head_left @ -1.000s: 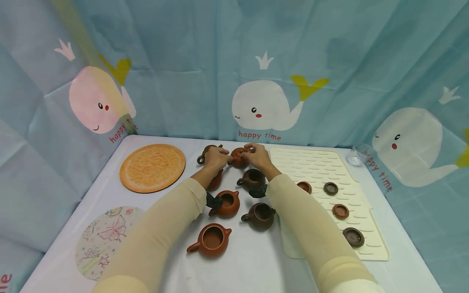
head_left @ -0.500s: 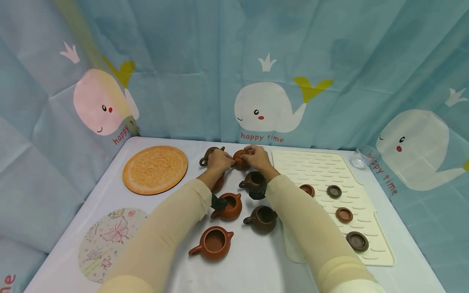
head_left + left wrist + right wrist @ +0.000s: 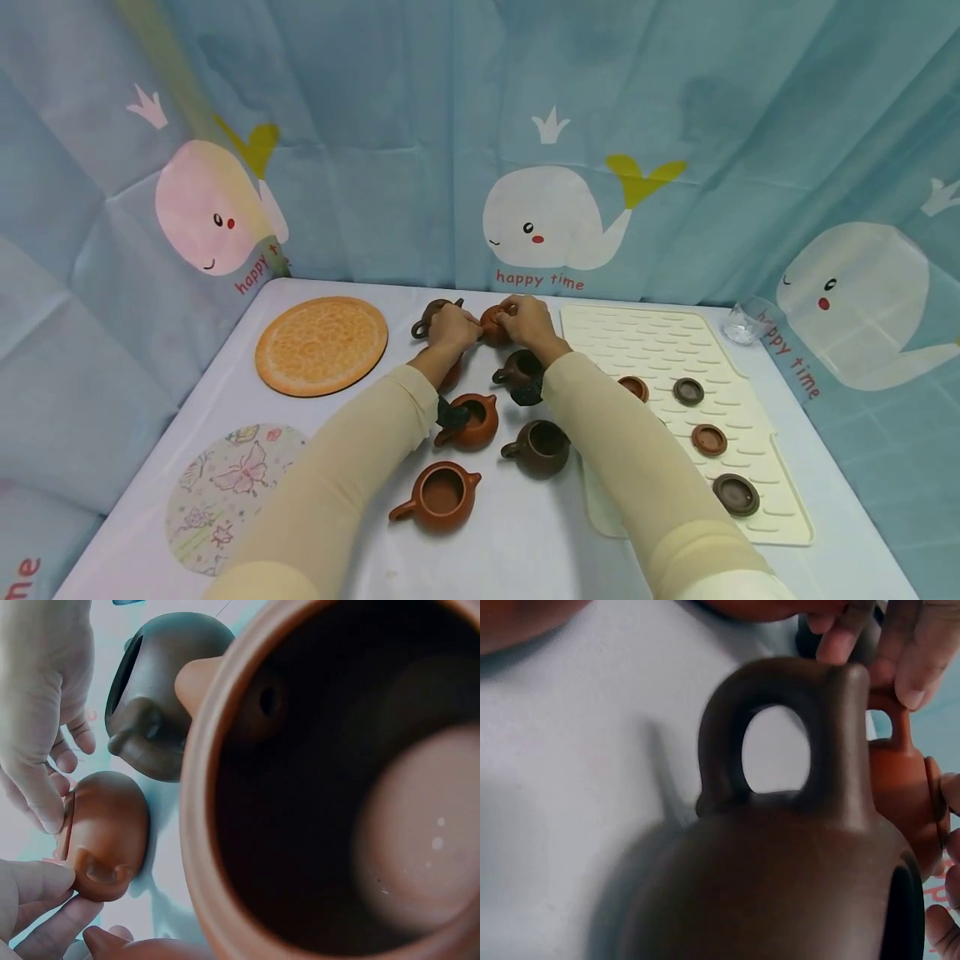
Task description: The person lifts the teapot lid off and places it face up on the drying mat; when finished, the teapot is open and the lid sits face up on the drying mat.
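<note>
At the back of the table, my left hand (image 3: 453,329) pinches the handle of a small reddish-brown teapot (image 3: 495,333). My right hand (image 3: 528,321) bends over the top of that pot, its thumb and fingers at the lid (image 3: 934,784), which sits in the mouth. The left wrist view has the same teapot (image 3: 116,817) upright between both hands. Just left of my left hand stands a dark brown teapot (image 3: 429,323). Another dark teapot (image 3: 510,371), uncovered, is under my right wrist, and a red one (image 3: 452,379) is partly hidden by my left wrist.
Nearer stand a red teapot (image 3: 480,433), a dark teapot (image 3: 542,454) and a larger red teapot (image 3: 459,518), all lidless. Several loose lids, one a dark lid (image 3: 736,494), lie on the cream mat (image 3: 630,329). A clear cup (image 3: 742,325) and an orange round mat (image 3: 322,346) flank the back.
Both hands stay at the same teapot, with my right fingers still at its lid. The head view has shifted slightly; the other pots have not moved.
</note>
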Motion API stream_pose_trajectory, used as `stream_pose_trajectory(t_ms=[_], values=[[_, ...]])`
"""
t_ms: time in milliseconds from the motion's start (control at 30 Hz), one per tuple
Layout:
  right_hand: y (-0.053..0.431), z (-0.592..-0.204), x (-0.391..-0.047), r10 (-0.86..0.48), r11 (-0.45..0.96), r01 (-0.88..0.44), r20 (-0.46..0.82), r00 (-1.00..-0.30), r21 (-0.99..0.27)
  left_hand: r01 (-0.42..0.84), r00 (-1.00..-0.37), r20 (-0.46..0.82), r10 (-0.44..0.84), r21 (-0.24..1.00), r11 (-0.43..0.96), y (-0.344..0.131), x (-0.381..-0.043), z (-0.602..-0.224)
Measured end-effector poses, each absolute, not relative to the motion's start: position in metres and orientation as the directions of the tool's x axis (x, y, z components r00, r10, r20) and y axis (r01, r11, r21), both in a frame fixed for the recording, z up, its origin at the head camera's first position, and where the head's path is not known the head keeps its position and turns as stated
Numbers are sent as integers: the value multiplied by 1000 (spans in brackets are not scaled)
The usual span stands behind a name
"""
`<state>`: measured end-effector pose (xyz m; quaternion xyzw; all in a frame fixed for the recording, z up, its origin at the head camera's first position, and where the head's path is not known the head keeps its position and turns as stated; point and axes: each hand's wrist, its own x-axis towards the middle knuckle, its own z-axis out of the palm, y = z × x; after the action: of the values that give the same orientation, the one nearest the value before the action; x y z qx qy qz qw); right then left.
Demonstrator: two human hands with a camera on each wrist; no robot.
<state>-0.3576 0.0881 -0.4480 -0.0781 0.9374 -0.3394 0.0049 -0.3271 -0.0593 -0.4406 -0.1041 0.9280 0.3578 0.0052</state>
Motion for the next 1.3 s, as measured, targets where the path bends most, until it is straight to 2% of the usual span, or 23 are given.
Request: stream_pose_trajectory(t_ms=[233,600,700,767,867,1100,1300], values=[[90,-447,-358,-247,794,-274,124,-961,-542,-191,-979,-73,-193,673,715,-59,-327,-442],[102,-444,-352,-91,650,-169,145,-985,-741,-188,-980,-75,-186,667,721,-61,-327,-444],[103,-439,-350,-77,511,-124,98,-992,-851,-181,-981,-71,-182,675,715,-61,-328,-444],[104,-437,-350,-79,350,-83,59,-995,-933,-179,-981,-68,-182,678,713,-62,-328,-444],[106,-436,-350,-83,128,-18,7,-997,-992,-181,-981,-69,-183,676,714,-61,-328,-443],[110,-432,-345,-89,-185,93,-78,-993,-978,-194,-979,-81,-189,671,716,-59,-329,-441],[115,-425,-339,-123,-310,107,-72,-990,-945,-201,-977,-91,-191,683,703,-61,-329,-440]])
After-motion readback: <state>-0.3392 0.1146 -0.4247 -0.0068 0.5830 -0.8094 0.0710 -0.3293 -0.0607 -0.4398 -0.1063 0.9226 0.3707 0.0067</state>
